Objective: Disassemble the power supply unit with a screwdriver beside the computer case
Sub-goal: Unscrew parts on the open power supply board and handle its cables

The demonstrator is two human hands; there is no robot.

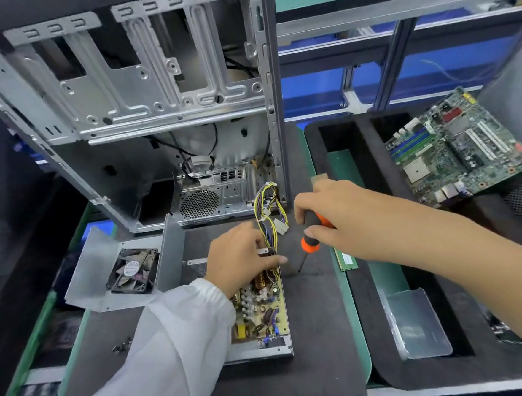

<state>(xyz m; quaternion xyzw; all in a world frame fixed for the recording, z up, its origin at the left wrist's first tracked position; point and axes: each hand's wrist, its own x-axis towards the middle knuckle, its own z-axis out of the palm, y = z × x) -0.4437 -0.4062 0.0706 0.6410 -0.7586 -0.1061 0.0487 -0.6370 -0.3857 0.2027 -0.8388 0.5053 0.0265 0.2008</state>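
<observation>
The power supply unit [261, 315] lies opened on the dark mat, its yellow circuit board with coils and capacitors exposed inside the metal tray. Its wire bundle [268, 209] rises toward the computer case [141, 91] behind it. My left hand [242, 254] rests on the far end of the unit, gripping its metal edge near the wires. My right hand [335, 217] holds the orange and black screwdriver [310, 240], tip pointing down at the mat just right of the unit. The removed cover with its fan [132, 271] lies to the left.
Several loose screws [121, 345] sit on the mat at the lower left. A black foam tray [351, 142] on the right holds a memory stick [346, 258] and a clear plastic bag [416, 323]. A green motherboard [457, 150] leans at the far right.
</observation>
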